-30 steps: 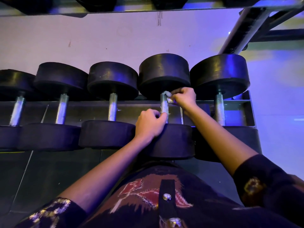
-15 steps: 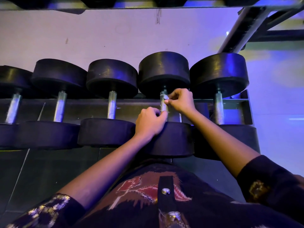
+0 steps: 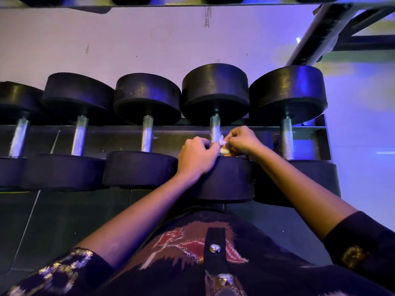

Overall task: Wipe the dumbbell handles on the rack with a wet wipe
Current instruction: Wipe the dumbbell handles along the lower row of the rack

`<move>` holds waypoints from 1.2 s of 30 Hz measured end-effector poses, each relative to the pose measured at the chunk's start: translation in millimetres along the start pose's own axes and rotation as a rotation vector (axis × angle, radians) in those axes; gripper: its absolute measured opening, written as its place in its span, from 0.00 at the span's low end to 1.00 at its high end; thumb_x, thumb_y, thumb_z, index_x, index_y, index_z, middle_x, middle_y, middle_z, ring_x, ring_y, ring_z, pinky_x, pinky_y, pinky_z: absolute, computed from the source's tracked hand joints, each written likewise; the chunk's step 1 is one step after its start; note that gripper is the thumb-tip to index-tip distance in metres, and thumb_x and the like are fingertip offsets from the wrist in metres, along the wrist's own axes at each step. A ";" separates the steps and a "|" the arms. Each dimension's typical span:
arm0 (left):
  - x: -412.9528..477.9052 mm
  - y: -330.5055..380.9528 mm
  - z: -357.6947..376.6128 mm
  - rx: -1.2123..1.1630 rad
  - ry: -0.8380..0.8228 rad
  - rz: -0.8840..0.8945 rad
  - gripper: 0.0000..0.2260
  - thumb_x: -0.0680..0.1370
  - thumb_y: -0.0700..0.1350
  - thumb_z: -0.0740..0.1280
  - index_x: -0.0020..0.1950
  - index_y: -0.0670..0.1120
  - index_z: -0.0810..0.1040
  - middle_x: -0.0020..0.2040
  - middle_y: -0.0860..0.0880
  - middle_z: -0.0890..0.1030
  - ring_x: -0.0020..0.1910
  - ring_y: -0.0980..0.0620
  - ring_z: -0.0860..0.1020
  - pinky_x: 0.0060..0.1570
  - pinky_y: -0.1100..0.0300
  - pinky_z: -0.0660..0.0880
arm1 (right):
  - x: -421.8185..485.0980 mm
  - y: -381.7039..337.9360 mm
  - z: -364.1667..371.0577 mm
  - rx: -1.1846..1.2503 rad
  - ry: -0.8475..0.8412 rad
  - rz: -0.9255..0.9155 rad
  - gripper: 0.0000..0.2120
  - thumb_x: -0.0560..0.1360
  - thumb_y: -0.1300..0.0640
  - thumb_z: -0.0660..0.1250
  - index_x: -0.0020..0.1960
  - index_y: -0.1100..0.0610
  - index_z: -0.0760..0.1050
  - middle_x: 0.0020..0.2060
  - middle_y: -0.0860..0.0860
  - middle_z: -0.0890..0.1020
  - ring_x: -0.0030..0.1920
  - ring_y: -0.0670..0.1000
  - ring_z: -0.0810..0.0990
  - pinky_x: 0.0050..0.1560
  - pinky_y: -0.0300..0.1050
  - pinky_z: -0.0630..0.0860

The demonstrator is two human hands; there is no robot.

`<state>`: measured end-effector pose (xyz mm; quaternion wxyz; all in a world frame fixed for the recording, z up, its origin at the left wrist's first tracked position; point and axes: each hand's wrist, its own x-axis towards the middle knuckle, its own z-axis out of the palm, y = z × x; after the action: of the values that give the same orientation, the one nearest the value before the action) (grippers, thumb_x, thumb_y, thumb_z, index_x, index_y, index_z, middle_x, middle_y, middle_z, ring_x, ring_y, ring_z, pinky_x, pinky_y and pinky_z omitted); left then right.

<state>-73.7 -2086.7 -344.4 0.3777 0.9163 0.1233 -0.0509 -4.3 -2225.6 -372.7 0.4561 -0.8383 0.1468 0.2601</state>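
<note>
Knurled steel dumbbell handle (image 3: 214, 129): second from the dark metal rack's (image 3: 320, 142) right end.
Right hand (image 3: 243, 141): pinches white wet wipe (image 3: 222, 144) against its near end (for rubbing pressure).
Left hand (image 3: 197, 155): curled round the handle, likely steadying.

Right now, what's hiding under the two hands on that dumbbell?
A bit of white wet wipe peeks out between the left hand and right hand, against the metal handle. The handle's lower end and the rest of the wipe are covered.
</note>
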 end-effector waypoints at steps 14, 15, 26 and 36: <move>-0.3 1.2 -1.2 0.004 0.003 -0.001 0.19 0.73 0.51 0.63 0.25 0.43 0.69 0.23 0.47 0.65 0.30 0.44 0.68 0.25 0.57 0.58 | -0.3 -4.3 2.0 0.218 0.026 -0.016 0.10 0.65 0.76 0.70 0.34 0.62 0.76 0.32 0.59 0.80 0.35 0.58 0.82 0.41 0.59 0.83; -0.5 1.3 -1.3 0.005 0.003 -0.001 0.19 0.73 0.51 0.63 0.25 0.43 0.69 0.23 0.47 0.65 0.30 0.43 0.68 0.25 0.58 0.58 | -0.9 -4.7 1.9 0.210 0.033 -0.034 0.11 0.65 0.76 0.70 0.34 0.62 0.76 0.30 0.58 0.79 0.33 0.57 0.81 0.40 0.57 0.83; -0.6 0.7 -2.0 -0.008 -0.001 -0.003 0.20 0.73 0.51 0.63 0.24 0.43 0.66 0.22 0.48 0.63 0.29 0.44 0.66 0.26 0.56 0.57 | -12.1 -9.3 -38.1 0.364 -0.061 -0.120 0.12 0.71 0.77 0.64 0.39 0.62 0.75 0.34 0.58 0.80 0.28 0.50 0.82 0.28 0.43 0.80; -1.0 1.3 -1.7 -0.010 0.008 -0.009 0.20 0.74 0.51 0.63 0.25 0.43 0.68 0.22 0.48 0.65 0.28 0.46 0.67 0.25 0.57 0.58 | 5.9 -16.3 8.4 -0.011 0.196 -0.133 0.05 0.69 0.62 0.71 0.34 0.58 0.81 0.30 0.54 0.83 0.35 0.52 0.84 0.44 0.53 0.83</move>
<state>-74.4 -2086.5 -342.1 0.3816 0.9140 0.1291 -0.0485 5.9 -2209.8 -368.6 0.4514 -0.8699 0.1334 0.1471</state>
